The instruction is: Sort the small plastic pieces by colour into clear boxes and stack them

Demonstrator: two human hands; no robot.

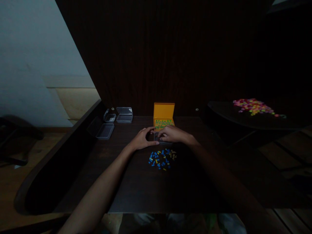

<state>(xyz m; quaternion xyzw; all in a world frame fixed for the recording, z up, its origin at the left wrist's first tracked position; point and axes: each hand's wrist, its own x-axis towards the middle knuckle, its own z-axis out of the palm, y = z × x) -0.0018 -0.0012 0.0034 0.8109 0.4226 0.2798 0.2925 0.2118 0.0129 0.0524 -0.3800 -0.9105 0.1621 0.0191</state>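
Note:
My left hand (pixel 142 138) grips the left end of a small clear plastic box (pixel 156 137), thumb along the near side and fingers at the far side. My right hand (pixel 171 134) reaches over the same box with its fingers bent together and pointing down into it. Whatever those fingertips hold, if anything, is hidden. Just behind stands an open yellow case (pixel 164 110) with several green pieces (pixel 163 123) in its base. Loose small blue, yellow and tan pieces (pixel 159 160) lie scattered on the dark table in front of both hands.
Open clear boxes stand at the left: a larger one (pixel 105 131), another (pixel 124 119) and a small one (pixel 111 118). Right of the table, a pile of pink, yellow and red bits (pixel 254 106) lies on a dark surface. A dark panel (pixel 156 58) rises behind.

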